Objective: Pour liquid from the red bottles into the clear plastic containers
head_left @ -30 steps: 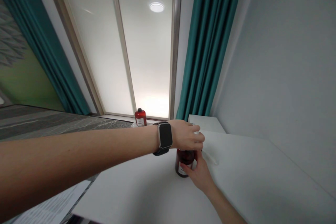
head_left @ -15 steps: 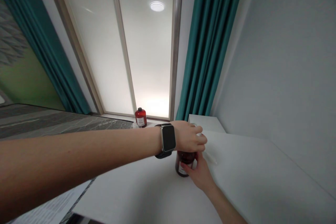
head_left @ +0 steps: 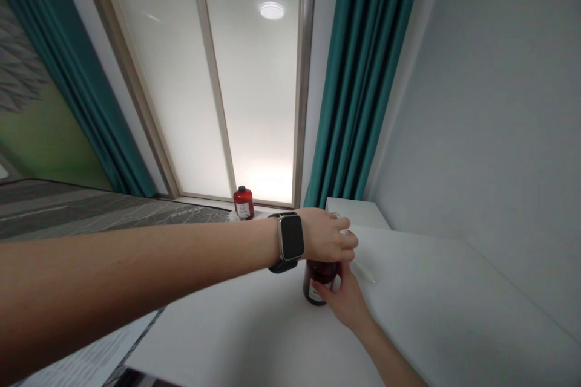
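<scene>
A dark red-brown bottle [head_left: 320, 272] with a white label stands upright on the white table [head_left: 218, 314]. Around its lower side wraps my right hand [head_left: 347, 299], thumb across the label. My left hand [head_left: 324, 236], a black smartwatch [head_left: 291, 237] on its wrist, reaches across from the left over the top of the bottle. Its fingers are curled, and a little of something clear shows at them; what they grip is hidden. The hand covers the bottle's mouth. Just right of the bottle, a thin clear object [head_left: 367, 273] lies on the table, hard to make out.
Farther back stands a red bottle [head_left: 244, 202] with a dark cap, a small clear item [head_left: 233, 216] beside it. A white box-like block [head_left: 356, 211] is at the table's back, near the teal curtain [head_left: 358, 84]. Printed paper [head_left: 86, 357] lies lower left; a wall rises at right.
</scene>
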`<state>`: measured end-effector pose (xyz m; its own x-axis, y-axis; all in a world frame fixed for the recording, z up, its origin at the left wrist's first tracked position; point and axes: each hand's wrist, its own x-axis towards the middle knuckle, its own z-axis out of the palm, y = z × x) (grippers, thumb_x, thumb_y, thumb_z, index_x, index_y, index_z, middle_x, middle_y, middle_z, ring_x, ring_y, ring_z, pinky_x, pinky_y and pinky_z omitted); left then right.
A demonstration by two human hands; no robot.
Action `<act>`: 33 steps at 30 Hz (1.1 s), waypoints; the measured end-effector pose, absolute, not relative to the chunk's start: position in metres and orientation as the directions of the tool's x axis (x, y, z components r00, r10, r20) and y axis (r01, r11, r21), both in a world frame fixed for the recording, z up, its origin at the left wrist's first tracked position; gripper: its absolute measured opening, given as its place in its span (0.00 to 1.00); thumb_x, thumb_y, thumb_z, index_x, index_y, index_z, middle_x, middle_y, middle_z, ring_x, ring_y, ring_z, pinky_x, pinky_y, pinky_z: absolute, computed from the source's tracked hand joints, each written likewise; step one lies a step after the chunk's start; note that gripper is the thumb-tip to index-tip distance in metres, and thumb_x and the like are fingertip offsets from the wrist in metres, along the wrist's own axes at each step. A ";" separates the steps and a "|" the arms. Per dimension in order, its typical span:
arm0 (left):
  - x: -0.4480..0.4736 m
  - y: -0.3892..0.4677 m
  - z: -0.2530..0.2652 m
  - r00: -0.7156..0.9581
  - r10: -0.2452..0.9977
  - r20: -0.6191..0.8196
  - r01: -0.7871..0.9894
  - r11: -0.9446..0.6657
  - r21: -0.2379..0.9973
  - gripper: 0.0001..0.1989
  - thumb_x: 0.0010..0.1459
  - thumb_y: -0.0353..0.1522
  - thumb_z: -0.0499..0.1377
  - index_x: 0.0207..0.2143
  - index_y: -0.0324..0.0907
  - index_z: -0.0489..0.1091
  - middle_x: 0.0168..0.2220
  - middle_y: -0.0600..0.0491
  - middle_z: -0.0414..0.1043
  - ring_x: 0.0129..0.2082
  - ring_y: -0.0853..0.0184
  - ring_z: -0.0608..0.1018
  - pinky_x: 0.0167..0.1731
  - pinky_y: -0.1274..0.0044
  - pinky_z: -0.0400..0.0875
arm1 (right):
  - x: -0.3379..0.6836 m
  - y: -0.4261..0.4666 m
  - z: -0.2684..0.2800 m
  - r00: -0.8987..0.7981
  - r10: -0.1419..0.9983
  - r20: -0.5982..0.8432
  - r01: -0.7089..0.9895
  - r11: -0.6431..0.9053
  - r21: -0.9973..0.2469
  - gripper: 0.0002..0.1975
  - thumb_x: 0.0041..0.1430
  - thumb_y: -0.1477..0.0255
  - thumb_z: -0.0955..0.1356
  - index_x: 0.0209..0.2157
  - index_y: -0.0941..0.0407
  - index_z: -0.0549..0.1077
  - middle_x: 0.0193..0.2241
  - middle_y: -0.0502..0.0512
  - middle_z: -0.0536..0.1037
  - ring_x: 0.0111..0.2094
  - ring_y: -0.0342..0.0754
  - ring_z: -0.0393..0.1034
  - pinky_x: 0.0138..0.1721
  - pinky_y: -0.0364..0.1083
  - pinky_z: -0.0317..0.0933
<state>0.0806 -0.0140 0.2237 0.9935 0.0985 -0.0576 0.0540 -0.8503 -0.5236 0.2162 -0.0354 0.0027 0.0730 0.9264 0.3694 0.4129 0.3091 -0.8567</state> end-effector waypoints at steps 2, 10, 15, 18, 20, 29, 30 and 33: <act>0.080 -0.012 0.222 0.997 0.070 -0.025 0.048 -0.860 -0.508 0.07 0.66 0.27 0.56 0.39 0.47 0.71 0.45 0.52 0.74 0.43 0.61 0.71 0.33 0.72 0.68 | 0.216 -0.036 0.003 0.070 0.926 0.372 0.410 0.313 -0.857 0.26 0.45 0.67 0.72 0.47 0.53 0.62 0.39 0.58 0.78 0.42 0.58 0.74 0.43 0.54 0.68; 0.073 -0.005 0.226 0.990 0.114 -0.082 0.056 -0.857 -0.513 0.09 0.67 0.26 0.53 0.45 0.46 0.68 0.49 0.51 0.71 0.46 0.61 0.70 0.31 0.73 0.67 | 0.218 -0.038 0.001 0.045 0.921 0.387 0.412 0.335 -0.847 0.25 0.46 0.67 0.73 0.45 0.55 0.63 0.40 0.59 0.77 0.42 0.58 0.74 0.45 0.56 0.67; 0.070 0.001 0.229 0.985 0.135 -0.108 0.067 -0.876 -0.478 0.14 0.62 0.22 0.57 0.48 0.45 0.66 0.50 0.50 0.71 0.48 0.61 0.71 0.29 0.74 0.68 | 0.220 -0.042 0.001 0.059 0.906 0.418 0.416 0.358 -0.836 0.32 0.45 0.68 0.73 0.52 0.56 0.61 0.46 0.61 0.76 0.46 0.59 0.73 0.47 0.56 0.66; 0.071 0.002 0.230 0.966 0.202 -0.159 0.102 -0.869 -0.485 0.18 0.60 0.21 0.59 0.49 0.47 0.65 0.52 0.51 0.69 0.49 0.61 0.70 0.28 0.74 0.68 | 0.220 -0.044 0.002 0.047 0.909 0.414 0.406 0.361 -0.839 0.32 0.46 0.68 0.73 0.53 0.56 0.61 0.46 0.61 0.76 0.47 0.59 0.73 0.47 0.56 0.67; 0.071 0.001 0.230 0.973 0.171 -0.152 0.075 -0.864 -0.497 0.16 0.61 0.22 0.58 0.49 0.47 0.65 0.52 0.50 0.70 0.49 0.61 0.71 0.28 0.74 0.69 | 0.221 -0.044 0.002 0.050 0.912 0.407 0.410 0.352 -0.841 0.33 0.46 0.68 0.73 0.53 0.56 0.61 0.47 0.61 0.76 0.47 0.59 0.73 0.47 0.56 0.67; 0.073 -0.008 0.223 0.998 0.068 -0.008 0.054 -0.853 -0.519 0.07 0.63 0.26 0.59 0.42 0.46 0.70 0.46 0.51 0.73 0.42 0.61 0.72 0.27 0.73 0.66 | 0.218 -0.038 0.002 0.048 0.922 0.385 0.415 0.332 -0.847 0.25 0.46 0.66 0.72 0.45 0.54 0.62 0.42 0.59 0.77 0.44 0.58 0.73 0.45 0.56 0.67; 0.074 -0.008 0.223 0.997 0.078 -0.013 0.060 -0.853 -0.518 0.08 0.63 0.26 0.59 0.42 0.46 0.70 0.46 0.51 0.73 0.42 0.61 0.72 0.28 0.73 0.66 | 0.218 -0.037 0.002 0.047 0.923 0.381 0.417 0.329 -0.847 0.25 0.46 0.66 0.72 0.45 0.54 0.62 0.42 0.59 0.77 0.44 0.58 0.73 0.45 0.56 0.67; 0.076 -0.010 0.222 0.997 0.079 -0.015 0.059 -0.844 -0.533 0.07 0.63 0.25 0.58 0.42 0.45 0.71 0.48 0.50 0.72 0.44 0.60 0.72 0.29 0.73 0.68 | 0.218 -0.037 0.001 0.045 0.925 0.377 0.413 0.327 -0.850 0.26 0.46 0.67 0.73 0.46 0.54 0.61 0.42 0.59 0.77 0.45 0.58 0.73 0.45 0.55 0.67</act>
